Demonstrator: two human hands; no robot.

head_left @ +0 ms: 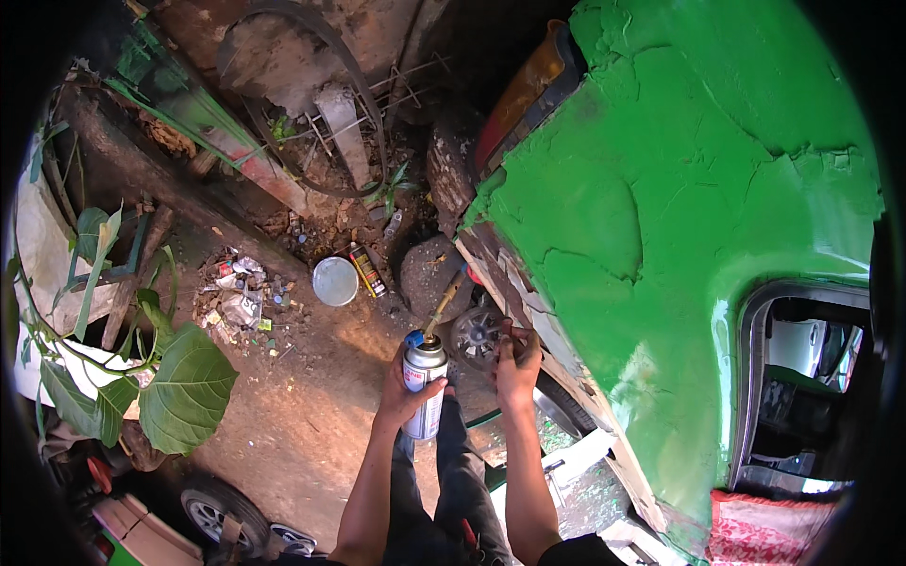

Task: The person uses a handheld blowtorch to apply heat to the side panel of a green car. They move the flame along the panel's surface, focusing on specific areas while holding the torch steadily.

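Observation:
My left hand [408, 385] is wrapped around a gas torch [427, 377], a white canister with a silver top. A blue knob and a long brass-coloured tube rise from its top, with the tube pointing up and away to the right. My right hand [518, 363] is raised beside it, fingers pinched together near the lower edge of a green vehicle body panel [604, 217]. Something thin and dark seems to stick up from those fingers, too small to name. The panel's green coat is cracked and lifting in places. No flame shows at the torch tube.
A white round tub [335, 281] and a dark bottle [368, 271] stand on the dirt floor ahead, beside a rough rock [434, 274]. Litter [241, 297] and a leafy plant [184, 387] lie left. A wheel [225, 514] sits lower left, a vehicle window [802, 377] right.

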